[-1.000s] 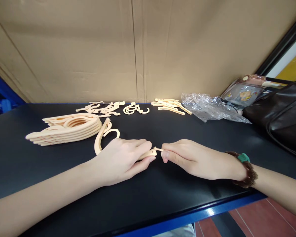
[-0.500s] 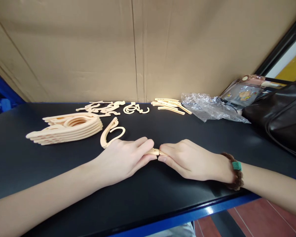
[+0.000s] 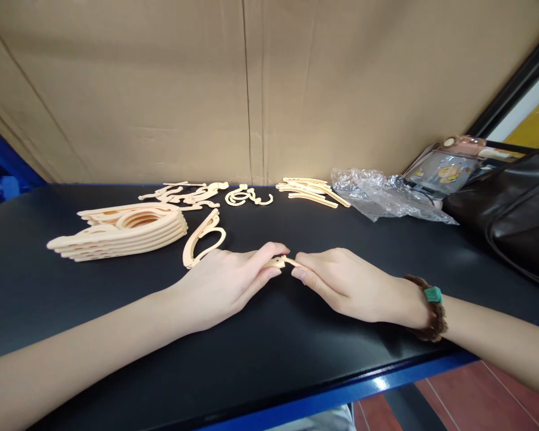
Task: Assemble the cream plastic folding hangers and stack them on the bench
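My left hand (image 3: 222,284) is closed around a cream plastic hanger part (image 3: 190,250). Its curved, looped end sticks out beyond the back of the hand, and its holed tip shows at the fingertips. Between thumb and fingers, my right hand (image 3: 353,284) pinches a thin cream hanger piece (image 3: 291,261), mostly hidden by the fingers. The end of this piece meets the holed tip of the left part; whether they are joined I cannot tell. Both hands are just above the black table (image 3: 260,365).
To the left lies a stack of cream folding hangers (image 3: 130,239). Along the back are loose curved parts (image 3: 197,194), hook-shaped pieces (image 3: 240,197) and thin strips (image 3: 309,190). Crumpled clear plastic bags (image 3: 377,194) and a dark leather bag (image 3: 516,209) are on the right, before a cardboard wall (image 3: 184,90).
Both hands have risen slightly. The right hand's piece now sits at an angle to the left part's tip, with more of it showing, and the looped end at left has tilted.
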`<state>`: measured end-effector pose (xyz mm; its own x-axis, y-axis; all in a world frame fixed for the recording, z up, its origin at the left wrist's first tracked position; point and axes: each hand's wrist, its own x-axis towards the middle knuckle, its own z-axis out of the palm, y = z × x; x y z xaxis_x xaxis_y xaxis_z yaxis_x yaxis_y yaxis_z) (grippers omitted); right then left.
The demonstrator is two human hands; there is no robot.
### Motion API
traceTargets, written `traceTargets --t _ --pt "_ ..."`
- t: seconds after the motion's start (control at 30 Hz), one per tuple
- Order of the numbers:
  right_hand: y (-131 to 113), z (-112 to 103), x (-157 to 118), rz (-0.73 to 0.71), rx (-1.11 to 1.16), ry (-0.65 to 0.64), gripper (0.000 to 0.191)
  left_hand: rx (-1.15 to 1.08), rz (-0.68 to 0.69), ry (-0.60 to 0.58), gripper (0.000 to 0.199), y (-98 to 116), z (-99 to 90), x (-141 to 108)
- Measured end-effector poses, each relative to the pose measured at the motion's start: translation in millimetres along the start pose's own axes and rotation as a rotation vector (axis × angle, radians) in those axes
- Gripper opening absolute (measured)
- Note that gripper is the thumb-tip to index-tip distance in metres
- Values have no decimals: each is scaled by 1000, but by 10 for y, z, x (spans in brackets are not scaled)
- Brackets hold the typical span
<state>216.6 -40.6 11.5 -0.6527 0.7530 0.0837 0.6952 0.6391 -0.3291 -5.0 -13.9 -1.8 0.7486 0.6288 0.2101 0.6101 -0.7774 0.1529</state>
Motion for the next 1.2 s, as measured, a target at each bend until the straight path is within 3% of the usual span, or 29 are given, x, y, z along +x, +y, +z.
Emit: traceTargets --t 0.43,0.93,1.2 --pt "13 70 4 -76 -121 21 38 -218 18 -78 26 -27 -26 4" --pt "27 102 10 -227 -483 33 41 -295 35 -151 28 -24 -37 26" --pt "83 96 8 -265 -479 106 44 -280 14 -157 23 1 -64 48"
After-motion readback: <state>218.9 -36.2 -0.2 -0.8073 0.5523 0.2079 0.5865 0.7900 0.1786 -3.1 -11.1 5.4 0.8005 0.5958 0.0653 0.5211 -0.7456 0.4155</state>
